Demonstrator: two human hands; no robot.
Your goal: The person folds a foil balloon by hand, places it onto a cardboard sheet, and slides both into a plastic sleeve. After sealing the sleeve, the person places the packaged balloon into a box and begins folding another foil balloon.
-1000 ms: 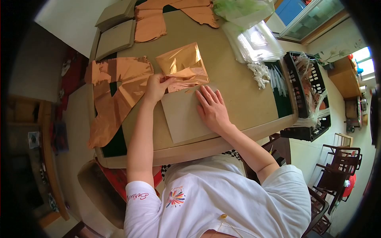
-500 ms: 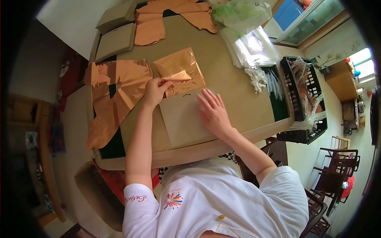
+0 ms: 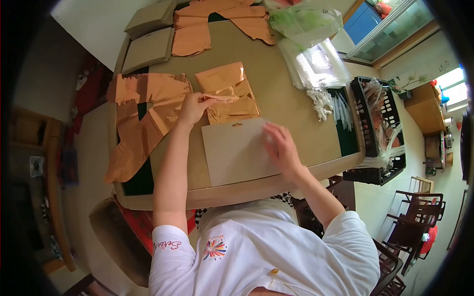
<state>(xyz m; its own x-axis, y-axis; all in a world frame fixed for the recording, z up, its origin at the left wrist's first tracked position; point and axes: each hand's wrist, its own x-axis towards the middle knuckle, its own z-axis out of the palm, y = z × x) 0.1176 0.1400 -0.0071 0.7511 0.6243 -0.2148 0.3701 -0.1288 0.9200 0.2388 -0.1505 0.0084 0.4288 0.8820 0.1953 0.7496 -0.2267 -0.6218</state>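
Note:
My left hand (image 3: 192, 108) pinches a loose strip of a folded copper-coloured foil piece (image 3: 224, 76), thumb and fingers closed at its left side. The foil is shiny, lies flat in a rectangle and has a crumpled fold across its middle. Right below it lies a grey-beige card (image 3: 237, 155) with a small hanger slot near its top edge. Over the card's right edge is my right hand (image 3: 284, 150), empty, its fingers loosely stretched and slightly motion-blurred.
Unfolded copper foil shapes spread at the left (image 3: 148, 103) and at the far side (image 3: 192, 37). Stacks of cards (image 3: 148, 49) stand back left. Clear plastic bags (image 3: 318, 64), white ties (image 3: 320, 103) and straws (image 3: 341, 109) lie at the right, beside a black crate (image 3: 363, 108).
My right hand has slid right and lifted off the card's upper part, uncovering the slot. My left hand still pinches the foil, whose lower part now lies more spread out.

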